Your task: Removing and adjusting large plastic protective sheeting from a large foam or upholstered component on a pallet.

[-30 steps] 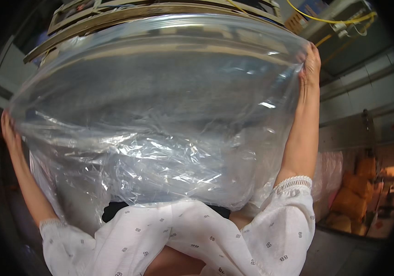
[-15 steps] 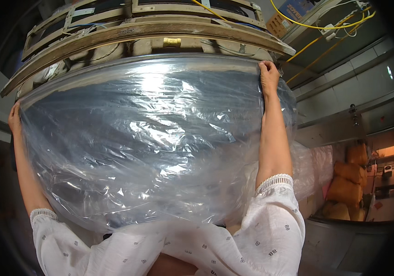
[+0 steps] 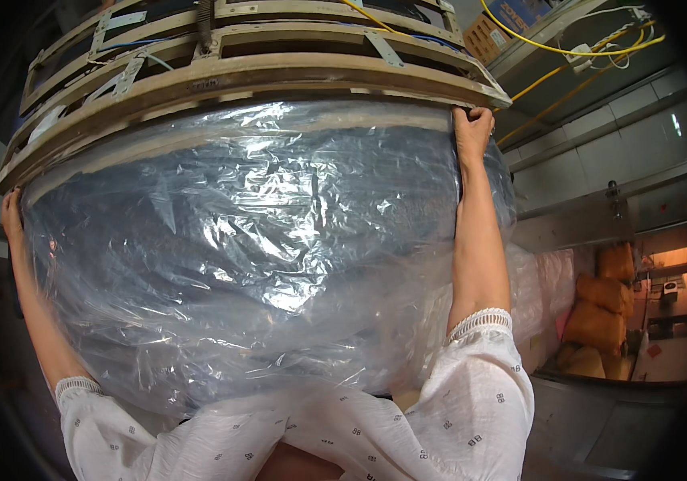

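Observation:
A large clear plastic sheet (image 3: 303,248) spreads in wrinkles over a dark surface before me and hangs down towards my body. My left hand (image 3: 12,212) is closed on its far left corner, by the left end of the wooden frame (image 3: 311,68). At the far right corner, my right hand (image 3: 474,132) pinches the sheet just under the frame's right end. The frame's long front bar lies across the sheet's far edge and hides it. Whether either hand also grips the bar, I cannot tell.
Metal brackets (image 3: 383,50) and a blue cable (image 3: 139,43) are on the frame. Yellow cables (image 3: 576,46) and a white socket block (image 3: 580,53) hang at the upper right. Orange sacks (image 3: 600,321) are piled at the far right, beyond more crumpled plastic (image 3: 548,280).
The wooden frame's front bar has come down and nearer, covering the gap and the small yellow piece behind the sheet. My left hand has moved slightly outward and nearer; my right hand barely moved.

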Demonstrator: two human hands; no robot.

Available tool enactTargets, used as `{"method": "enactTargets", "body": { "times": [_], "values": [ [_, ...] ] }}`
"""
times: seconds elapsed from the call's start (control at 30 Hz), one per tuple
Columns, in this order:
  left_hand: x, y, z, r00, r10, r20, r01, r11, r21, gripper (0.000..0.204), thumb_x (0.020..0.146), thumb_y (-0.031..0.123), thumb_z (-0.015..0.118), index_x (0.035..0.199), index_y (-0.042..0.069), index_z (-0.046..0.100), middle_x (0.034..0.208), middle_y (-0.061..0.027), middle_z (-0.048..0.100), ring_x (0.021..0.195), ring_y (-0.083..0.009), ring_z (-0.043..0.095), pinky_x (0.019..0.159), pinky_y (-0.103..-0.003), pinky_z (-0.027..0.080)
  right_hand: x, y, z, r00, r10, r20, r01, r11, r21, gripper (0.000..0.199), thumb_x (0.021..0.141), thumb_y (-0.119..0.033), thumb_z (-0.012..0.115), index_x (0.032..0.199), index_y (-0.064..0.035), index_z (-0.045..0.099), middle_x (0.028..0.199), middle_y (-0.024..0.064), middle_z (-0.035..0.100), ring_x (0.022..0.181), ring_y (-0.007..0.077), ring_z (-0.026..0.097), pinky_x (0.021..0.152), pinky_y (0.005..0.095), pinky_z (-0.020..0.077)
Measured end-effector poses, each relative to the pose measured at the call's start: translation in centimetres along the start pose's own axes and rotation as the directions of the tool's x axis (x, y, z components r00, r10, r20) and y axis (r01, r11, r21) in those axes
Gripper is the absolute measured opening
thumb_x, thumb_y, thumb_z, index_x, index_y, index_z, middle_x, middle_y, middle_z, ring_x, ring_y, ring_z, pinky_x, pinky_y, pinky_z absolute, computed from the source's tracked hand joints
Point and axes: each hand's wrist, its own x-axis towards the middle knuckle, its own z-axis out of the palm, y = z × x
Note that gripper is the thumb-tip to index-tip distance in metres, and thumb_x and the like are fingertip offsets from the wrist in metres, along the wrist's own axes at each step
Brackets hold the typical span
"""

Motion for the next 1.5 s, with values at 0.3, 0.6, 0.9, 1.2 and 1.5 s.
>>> {"method": "enactTargets", "body": {
  "times": [0.3,0.6,0.9,1.2,1.5],
  "values": [
    [-1.1,0.6,-1.4,0.999,-0.032,0.003,0.032,0.975,-0.219,0.033,0.090,0.024,0.052,0.111,-0.001,0.054,0.115,-0.0093,0.056,0.106,-0.0170,0.051,0.094,-0.026,0.036,0.7,0.6,0.0,0.998,0.047,0.042,-0.053,0.984,0.172,0.032,0.071,-0.025,0.064,0.080,0.0003,0.047,0.088,0.0143,0.047,0.083,0.0274,0.044,0.078,0.0354,0.0362],
    [-5.0,6.2,-0.2,0.988,0.103,0.118,-0.138,0.932,0.337,0.032,0.088,0.032,0.055,0.104,0.005,0.063,0.103,-0.0036,0.061,0.097,-0.0124,0.052,0.088,-0.026,0.037,-0.6,0.0,-3.5,0.909,-0.171,0.380,0.318,0.875,-0.367,0.039,0.081,-0.042,0.053,0.089,-0.0040,0.057,0.093,0.0155,0.055,0.094,0.0325,0.050,0.085,0.0361,0.0377],
    [-8.9,16.2,-10.5,0.913,0.372,0.164,-0.165,-0.029,0.986,0.034,0.083,0.015,0.055,0.116,0.006,0.054,0.109,-0.0171,0.057,0.101,-0.0331,0.054,0.087,-0.038,0.043,-9.2,-12.0,-14.0,0.565,-0.243,0.788,-0.292,0.834,0.467,0.023,0.087,-0.026,0.055,0.081,-0.0056,0.048,0.071,-0.0057,0.038,0.067,0.0046,0.034,0.059,0.0205,0.0313],
    [-47.9,46.1,34.3,0.422,0.762,0.491,-0.662,0.629,-0.408,0.040,0.072,0.019,0.072,0.106,0.003,0.057,0.111,-0.0085,0.053,0.092,-0.0196,0.053,0.067,-0.028,0.045,-13.4,-14.9,-20.6,0.732,-0.388,0.560,0.092,0.871,0.483,0.016,0.074,-0.015,0.066,0.075,-0.0052,0.054,0.078,0.0025,0.044,0.071,0.0135,0.045,0.061,0.0254,0.0365],
    [-41.3,35.3,35.8,0.567,0.458,0.685,-0.462,0.865,-0.196,0.018,0.084,0.017,0.057,0.086,0.000,0.061,0.083,-0.0051,0.056,0.079,-0.0138,0.052,0.073,-0.024,0.040,-24.3,12.3,-37.0,0.572,0.149,0.807,0.473,0.744,-0.473,0.027,0.079,-0.033,0.058,0.072,-0.0072,0.063,0.079,0.0095,0.060,0.084,0.0283,0.055,0.069,0.0407,0.0458]
  ]
}}
